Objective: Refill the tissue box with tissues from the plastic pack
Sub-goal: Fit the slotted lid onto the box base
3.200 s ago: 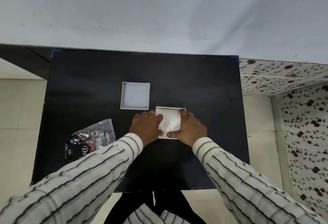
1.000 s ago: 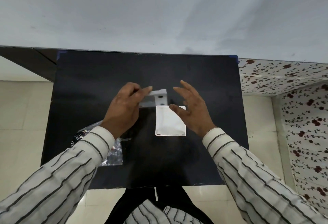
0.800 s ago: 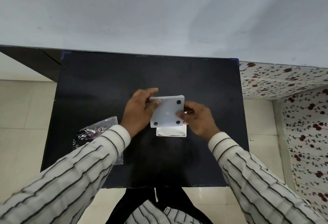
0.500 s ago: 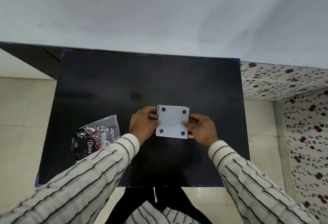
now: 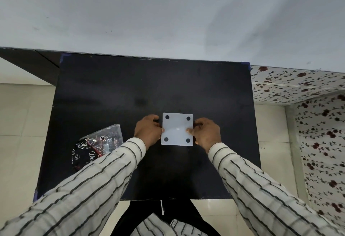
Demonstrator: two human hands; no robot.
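A white square tissue box (image 5: 177,131) rests on the black table (image 5: 130,90) in the middle. Its upward face is a flat panel with a dark round pad at each corner, and it covers the part with the tissues. My left hand (image 5: 148,132) grips the box's left side. My right hand (image 5: 206,133) grips its right side, thumb on the top panel. The plastic pack (image 5: 97,147), clear with black and red print, lies crumpled at the left, partly under my left sleeve. No tissues are visible.
A pale wall rises behind the table's far edge. Tiled floor shows to the left, and a surface with a floral pattern (image 5: 298,84) stands to the right. My striped sleeves cross the table's near edge.
My left hand picked up the second white piece from the back, turned it over and brought it down onto the tissue-filled half. Both hands now hold the joined box at its sides.
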